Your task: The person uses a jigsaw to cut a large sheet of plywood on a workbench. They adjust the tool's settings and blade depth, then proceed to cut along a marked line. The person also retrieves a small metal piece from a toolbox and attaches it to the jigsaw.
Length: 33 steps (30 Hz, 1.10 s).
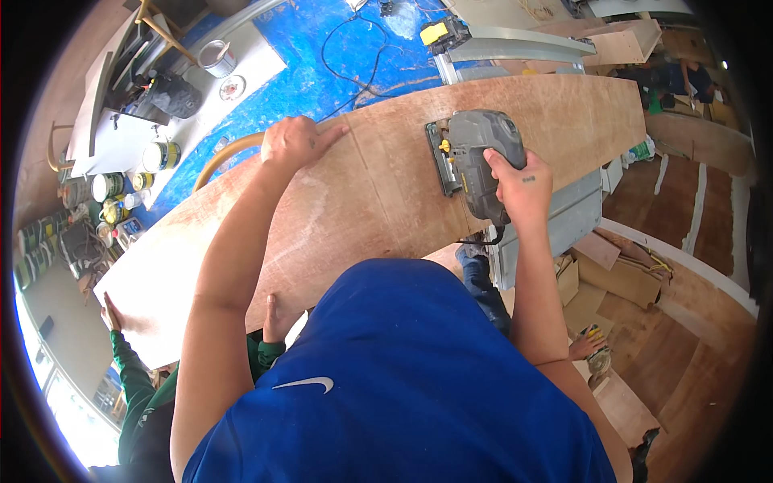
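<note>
A long, reddish-brown plywood sheet [346,217] stretches across in front of me, from lower left to upper right. My right hand [525,187] is wrapped round the grip of a grey and black jigsaw [483,161], whose flat base rests on the sheet right of the middle. A faint straight line crosses the wood to the left of the tool. At the far edge, my left hand [296,146] grips the plywood sheet, fingers curled over the rim and thumb on top. The jigsaw's blade is hidden.
A green-sleeved co-worker's hands [111,314] [274,320] hold the sheet's left end. Another person's hand [588,344] shows low right. A metal stand [447,68] with a yellow-topped clamp is beyond the sheet. Blue tarp [302,36], a black cord and paint cans [161,155] lie farther off.
</note>
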Each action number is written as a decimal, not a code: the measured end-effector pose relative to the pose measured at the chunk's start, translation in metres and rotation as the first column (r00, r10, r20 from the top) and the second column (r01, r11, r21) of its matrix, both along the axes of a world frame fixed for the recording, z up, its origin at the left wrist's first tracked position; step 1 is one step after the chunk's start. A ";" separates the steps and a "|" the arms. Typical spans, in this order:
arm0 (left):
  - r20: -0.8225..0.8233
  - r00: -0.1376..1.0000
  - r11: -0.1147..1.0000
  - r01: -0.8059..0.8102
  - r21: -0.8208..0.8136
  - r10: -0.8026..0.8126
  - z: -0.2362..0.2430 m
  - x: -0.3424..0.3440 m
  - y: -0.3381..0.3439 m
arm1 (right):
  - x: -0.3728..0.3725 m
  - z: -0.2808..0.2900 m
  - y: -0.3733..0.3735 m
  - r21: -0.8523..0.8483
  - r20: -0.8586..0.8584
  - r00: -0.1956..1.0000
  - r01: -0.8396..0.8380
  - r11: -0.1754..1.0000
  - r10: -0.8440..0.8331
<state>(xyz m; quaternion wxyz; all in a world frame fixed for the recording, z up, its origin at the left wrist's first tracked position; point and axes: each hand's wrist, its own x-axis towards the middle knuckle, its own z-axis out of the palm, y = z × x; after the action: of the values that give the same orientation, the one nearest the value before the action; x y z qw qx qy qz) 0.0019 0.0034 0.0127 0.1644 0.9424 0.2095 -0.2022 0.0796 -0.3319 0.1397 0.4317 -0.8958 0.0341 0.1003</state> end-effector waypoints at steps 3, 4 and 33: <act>-0.008 1.000 1.000 -0.007 -0.013 0.006 0.003 0.000 0.000 | 0.002 0.000 0.003 0.001 -0.005 1.000 0.000 1.000 0.000; -0.010 1.000 1.000 -0.012 -0.021 0.012 0.003 0.000 -0.001 | 0.004 0.000 0.004 0.004 -0.005 1.000 0.001 1.000 -0.001; 0.032 0.999 0.999 -0.012 -0.049 0.014 0.001 -0.002 0.002 | 0.028 -0.003 0.027 0.017 0.032 0.999 -0.015 1.000 0.014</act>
<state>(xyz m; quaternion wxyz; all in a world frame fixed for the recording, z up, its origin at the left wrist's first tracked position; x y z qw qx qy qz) -0.0004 0.0051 0.0134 0.1920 0.9400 0.2078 -0.1908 0.1078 -0.3046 0.1371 0.4390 -0.8938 0.0197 0.0892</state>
